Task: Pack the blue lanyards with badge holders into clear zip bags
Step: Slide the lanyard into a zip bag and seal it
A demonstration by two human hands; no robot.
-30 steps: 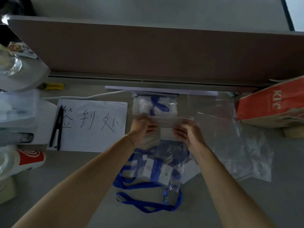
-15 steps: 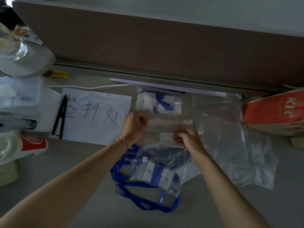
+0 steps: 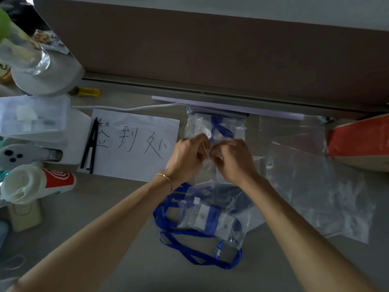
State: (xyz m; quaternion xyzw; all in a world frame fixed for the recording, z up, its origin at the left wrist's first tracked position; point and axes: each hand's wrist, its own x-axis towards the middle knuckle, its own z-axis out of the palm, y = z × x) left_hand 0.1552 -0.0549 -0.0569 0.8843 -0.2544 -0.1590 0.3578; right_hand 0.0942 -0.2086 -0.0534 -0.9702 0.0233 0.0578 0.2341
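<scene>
Left hand (image 3: pixel 186 158) and right hand (image 3: pixel 232 160) are now meeting, fingers pinching the clear plastic zip bag (image 3: pixel 212 199) top between them, having been apart earlier.

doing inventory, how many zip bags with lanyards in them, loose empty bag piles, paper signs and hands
zip bags with lanyards: 2 (far bag, held bag)
empty bag piles: 1
paper signs: 1
hands: 2 (left hand, right hand)
total: 6

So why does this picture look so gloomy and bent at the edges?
Head view: dim light, so the desk looks grey; the wide lens bows the partition rail; the hands are slightly blurred; the clear bags give faint sheen.
</scene>
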